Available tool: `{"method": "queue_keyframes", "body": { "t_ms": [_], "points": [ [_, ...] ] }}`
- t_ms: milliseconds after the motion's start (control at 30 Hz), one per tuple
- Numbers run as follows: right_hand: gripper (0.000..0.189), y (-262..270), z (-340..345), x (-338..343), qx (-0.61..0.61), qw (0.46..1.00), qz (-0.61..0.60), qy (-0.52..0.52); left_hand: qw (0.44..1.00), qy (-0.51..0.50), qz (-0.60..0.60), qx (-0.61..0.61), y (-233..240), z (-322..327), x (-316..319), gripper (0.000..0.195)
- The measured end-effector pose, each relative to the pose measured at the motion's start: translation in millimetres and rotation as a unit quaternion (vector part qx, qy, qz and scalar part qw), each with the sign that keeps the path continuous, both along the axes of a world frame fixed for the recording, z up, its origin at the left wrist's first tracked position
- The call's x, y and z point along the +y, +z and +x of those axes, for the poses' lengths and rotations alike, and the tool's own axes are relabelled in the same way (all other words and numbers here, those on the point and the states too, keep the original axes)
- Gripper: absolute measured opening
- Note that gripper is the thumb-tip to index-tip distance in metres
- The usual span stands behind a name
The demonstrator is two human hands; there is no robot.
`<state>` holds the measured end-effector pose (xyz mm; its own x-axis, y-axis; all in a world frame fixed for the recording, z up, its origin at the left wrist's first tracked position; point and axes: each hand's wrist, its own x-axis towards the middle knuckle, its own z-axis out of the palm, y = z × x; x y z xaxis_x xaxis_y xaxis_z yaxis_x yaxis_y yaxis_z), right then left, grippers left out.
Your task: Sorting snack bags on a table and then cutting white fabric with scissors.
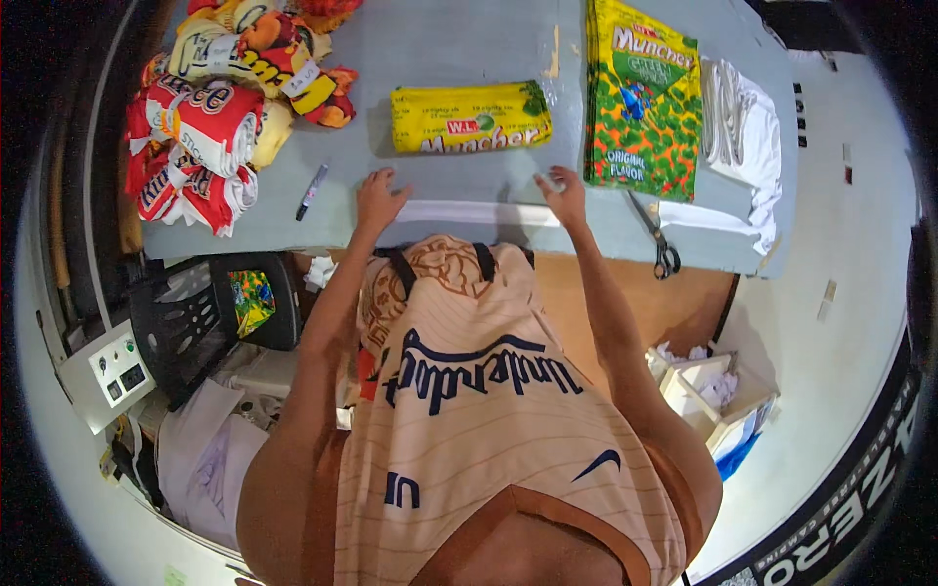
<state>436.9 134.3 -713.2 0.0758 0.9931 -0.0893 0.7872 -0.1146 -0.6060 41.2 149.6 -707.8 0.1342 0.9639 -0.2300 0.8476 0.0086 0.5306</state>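
A folded yellow printed cloth (470, 117) lies on the grey-blue table (469, 40) in front of me. Just below its left end is my left hand (381, 198), empty, with fingers apart. My right hand (564, 194) is below its right end, thumb and fingers apart, holding nothing. Right of that hand lies a flat stack of yellow and green printed cloths (643, 102). Black-handled scissors (656, 238) rest at the front edge, handles over the rim. A marker pen (313, 192) lies left of my left hand.
Tied bundles of red, white and yellow printed cloth (220, 124) are heaped at the table's left. White folded fabric (740, 132) lies at the right. Below the table stand a black plastic chair (190, 315) at left and a bin with crumpled scraps (714, 388) at right.
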Motion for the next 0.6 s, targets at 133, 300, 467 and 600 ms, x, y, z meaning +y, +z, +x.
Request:
{"method": "queue_keyframes", "body": {
  "t_ms": [133, 300, 467, 600],
  "points": [
    [0.064, 32, -9, 89, 0.116, 0.975, 0.037, -0.188, 0.941, 0.274, 0.134, -0.146, 1, 25, 66, 0.058],
    [0.095, 47, -10, 175, 0.123, 0.964, -0.175, -0.16, 0.951, 0.25, -0.074, -0.165, -12, 63, 148, 0.083],
    [0.079, 58, -15, 192, 0.144, 0.938, -0.257, -0.182, 0.924, 0.313, -0.173, -0.138, -13, 63, 172, 0.052],
    [0.073, 47, -28, 163, 0.086, 0.966, -0.133, -0.207, 0.948, 0.259, -0.108, -0.149, 0, 71, 183, 0.06]
  ]
}}
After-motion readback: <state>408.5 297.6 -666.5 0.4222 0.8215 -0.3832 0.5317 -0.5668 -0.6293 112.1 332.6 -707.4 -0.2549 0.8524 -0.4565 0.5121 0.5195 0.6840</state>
